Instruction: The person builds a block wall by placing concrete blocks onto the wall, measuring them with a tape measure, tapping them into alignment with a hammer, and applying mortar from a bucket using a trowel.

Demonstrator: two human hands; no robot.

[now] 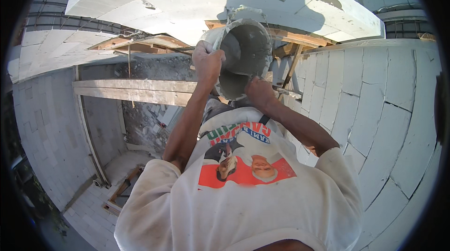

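Observation:
A mortar-smeared bucket (255, 47) is tipped with its mouth toward me in front of my chest. Wet grey mortar (233, 83) lies along its lower inside. My left hand (208, 61) is closed around the left edge of the bucket, the thumb over the rim. At the lower right of the mouth, my right hand (259, 91) is closed, with its knuckles by the inner wall. Whatever its fingers hold is hidden from this view.
White block walls (370, 96) rise on the right and left. A pale ledge (164, 12) streaked with mortar spans the far side, above timber supports (295, 37). A wooden plank (136, 90) crosses at left, over rubble (147, 119) far below.

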